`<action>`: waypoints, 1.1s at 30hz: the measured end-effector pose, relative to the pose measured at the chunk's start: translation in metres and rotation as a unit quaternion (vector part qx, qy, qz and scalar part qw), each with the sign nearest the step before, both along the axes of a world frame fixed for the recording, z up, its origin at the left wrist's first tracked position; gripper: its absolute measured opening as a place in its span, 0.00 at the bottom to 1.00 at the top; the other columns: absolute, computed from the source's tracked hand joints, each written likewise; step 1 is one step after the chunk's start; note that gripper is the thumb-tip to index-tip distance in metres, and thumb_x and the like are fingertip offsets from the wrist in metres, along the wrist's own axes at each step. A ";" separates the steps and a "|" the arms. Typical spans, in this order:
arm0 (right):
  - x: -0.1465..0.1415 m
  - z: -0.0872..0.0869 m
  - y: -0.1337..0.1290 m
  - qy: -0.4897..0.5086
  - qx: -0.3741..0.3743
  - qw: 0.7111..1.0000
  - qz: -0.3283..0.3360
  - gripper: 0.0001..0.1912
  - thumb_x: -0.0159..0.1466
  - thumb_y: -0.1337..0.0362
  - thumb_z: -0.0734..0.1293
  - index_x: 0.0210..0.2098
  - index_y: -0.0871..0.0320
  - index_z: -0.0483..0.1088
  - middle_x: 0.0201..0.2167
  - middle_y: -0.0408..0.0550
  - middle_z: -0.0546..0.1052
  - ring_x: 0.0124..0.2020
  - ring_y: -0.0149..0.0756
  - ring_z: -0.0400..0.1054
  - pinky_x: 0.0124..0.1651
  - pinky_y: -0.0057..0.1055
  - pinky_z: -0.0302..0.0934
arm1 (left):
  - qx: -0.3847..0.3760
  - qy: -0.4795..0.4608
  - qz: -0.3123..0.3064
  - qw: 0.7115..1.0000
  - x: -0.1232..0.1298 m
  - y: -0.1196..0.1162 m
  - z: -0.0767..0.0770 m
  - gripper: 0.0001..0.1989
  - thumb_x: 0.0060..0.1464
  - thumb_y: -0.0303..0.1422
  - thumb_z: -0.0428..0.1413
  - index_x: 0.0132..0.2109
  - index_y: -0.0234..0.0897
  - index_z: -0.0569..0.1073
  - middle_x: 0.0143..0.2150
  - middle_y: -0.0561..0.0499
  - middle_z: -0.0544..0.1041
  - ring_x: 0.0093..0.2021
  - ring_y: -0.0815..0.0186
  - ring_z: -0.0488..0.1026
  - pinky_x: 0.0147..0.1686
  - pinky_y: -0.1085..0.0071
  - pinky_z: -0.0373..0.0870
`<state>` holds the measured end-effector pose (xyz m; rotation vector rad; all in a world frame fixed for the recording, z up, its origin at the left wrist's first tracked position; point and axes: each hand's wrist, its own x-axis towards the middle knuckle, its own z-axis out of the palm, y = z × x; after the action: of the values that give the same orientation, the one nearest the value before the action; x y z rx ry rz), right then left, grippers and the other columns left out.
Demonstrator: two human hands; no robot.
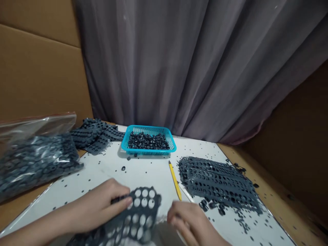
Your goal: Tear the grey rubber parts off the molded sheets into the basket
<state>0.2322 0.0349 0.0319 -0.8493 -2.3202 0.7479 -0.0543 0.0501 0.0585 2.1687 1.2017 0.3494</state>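
My left hand (102,205) grips a dark perforated rubber sheet (139,212) by its left side, thumb on top. Rows of round holes run through the sheet, and the white tabletop shows through them. Just right of the sheet, apart from it, my right hand (193,222) is closed with its fingers curled in. Whatever those fingers may hold is hidden. A yellow pen-like tool (175,180) lies just beyond my right hand, beside a thin white tool (186,192) partly covered by that hand.
A blue basket (149,151) holds many small black parts. Punched sheets (220,184) are stacked at right, with loose scraps (242,220) nearby. At left are a clear zip bag (38,160) of dark pieces and a heap of sheets (96,135). Curtain (153,61) and cardboard (38,68) enclose the table.
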 end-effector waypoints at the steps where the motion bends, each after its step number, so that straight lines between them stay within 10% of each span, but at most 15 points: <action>1: -0.005 0.011 0.011 0.004 -0.012 0.999 -0.040 0.13 0.67 0.62 0.53 0.32 0.56 0.66 0.25 0.45 0.71 0.26 0.31 0.64 0.30 0.29 0.57 | 0.002 0.005 0.018 1.000 0.006 0.013 0.004 0.19 0.59 0.41 0.41 0.23 0.37 0.59 0.20 0.57 0.60 0.23 0.70 0.59 0.25 0.76 0.56; 7: -0.040 0.082 0.077 0.086 -0.014 0.993 -0.082 0.12 0.66 0.59 0.55 0.33 0.57 0.64 0.21 0.39 0.62 0.22 0.27 0.56 0.27 0.26 0.50 | 0.133 -0.033 0.099 0.986 0.024 0.069 0.054 0.19 0.56 0.43 0.46 0.23 0.36 0.60 0.23 0.57 0.58 0.26 0.69 0.58 0.26 0.74 0.55; 12: -0.067 0.101 0.119 0.299 -0.168 0.938 0.054 0.16 0.64 0.52 0.56 0.28 0.58 0.58 0.19 0.36 0.54 0.19 0.25 0.48 0.22 0.24 0.45 | 0.193 -0.157 0.056 0.967 0.039 0.082 0.087 0.15 0.55 0.41 0.49 0.29 0.34 0.70 0.25 0.54 0.67 0.28 0.68 0.64 0.30 0.74 0.61; 18: -0.067 0.099 0.137 0.462 -0.259 0.835 0.152 0.17 0.61 0.50 0.59 0.25 0.56 0.53 0.19 0.36 0.54 0.18 0.25 0.44 0.22 0.25 0.42 | 0.156 -0.278 0.054 0.946 0.040 0.096 0.076 0.11 0.55 0.37 0.51 0.34 0.35 0.72 0.30 0.52 0.72 0.32 0.67 0.68 0.32 0.75 0.65; 28: -0.065 0.090 0.152 0.443 -0.304 0.815 0.216 0.24 0.62 0.42 0.51 0.26 0.56 0.53 0.20 0.37 0.54 0.17 0.25 0.49 0.23 0.25 0.43 | 0.106 -0.305 0.059 0.945 0.030 0.115 0.056 0.09 0.56 0.37 0.51 0.40 0.38 0.72 0.35 0.53 0.74 0.36 0.67 0.69 0.36 0.77 0.65; 33: -0.068 0.085 0.147 0.399 -0.294 0.852 0.171 0.26 0.61 0.39 0.46 0.27 0.56 0.53 0.20 0.37 0.53 0.17 0.25 0.47 0.23 0.25 0.44 | 0.154 -0.216 0.091 0.960 0.028 0.111 0.056 0.11 0.56 0.38 0.50 0.30 0.36 0.70 0.28 0.54 0.71 0.31 0.67 0.67 0.31 0.76 0.63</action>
<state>0.1643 0.1819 0.1173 -0.2284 -1.4849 1.6502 -0.0259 0.1608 0.1144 2.0793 1.1498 1.0927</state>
